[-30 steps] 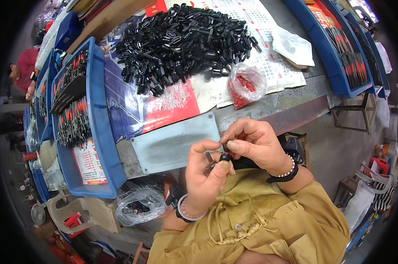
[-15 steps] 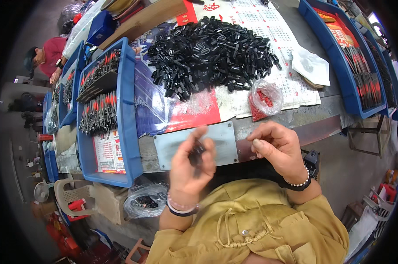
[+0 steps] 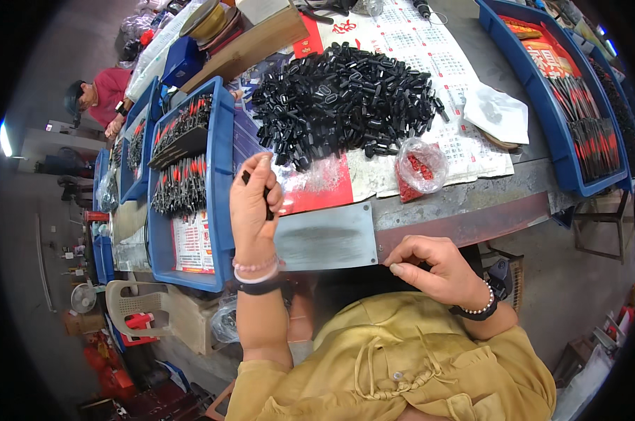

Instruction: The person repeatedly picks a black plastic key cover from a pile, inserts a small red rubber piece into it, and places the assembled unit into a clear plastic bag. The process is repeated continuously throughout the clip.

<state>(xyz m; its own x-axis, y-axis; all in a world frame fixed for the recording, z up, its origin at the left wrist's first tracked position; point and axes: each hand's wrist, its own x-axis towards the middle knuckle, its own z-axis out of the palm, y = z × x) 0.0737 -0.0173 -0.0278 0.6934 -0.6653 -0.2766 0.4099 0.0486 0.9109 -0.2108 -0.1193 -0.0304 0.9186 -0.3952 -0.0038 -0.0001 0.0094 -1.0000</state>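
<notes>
I'm seeing the left hand (image 3: 253, 214) gripping black parts (image 3: 269, 208), axis unclear, just beside the left blue tray (image 3: 224, 130); the right hand (image 3: 437, 266) is hovering farther off, fingers narrowing, contents untellable.

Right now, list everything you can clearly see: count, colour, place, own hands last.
Small pieces: uncountably many, black, table centre
Trays: several, blue, left and right
Slim parts: many, black and red, in trays
Printed sheets: several, multicoloured, under pieces
Bag: one, clear, red contents, table
Plate: one, grey, near table edge
Plank: one, brown, upper left
Chair: one, beige, lower left
Co-worker: one, red top, upper left
Shirt: one, mustard, lower centre
Left hand: one, bare, holding something black, by trays
Right hand: one, bare, by plate
</notes>
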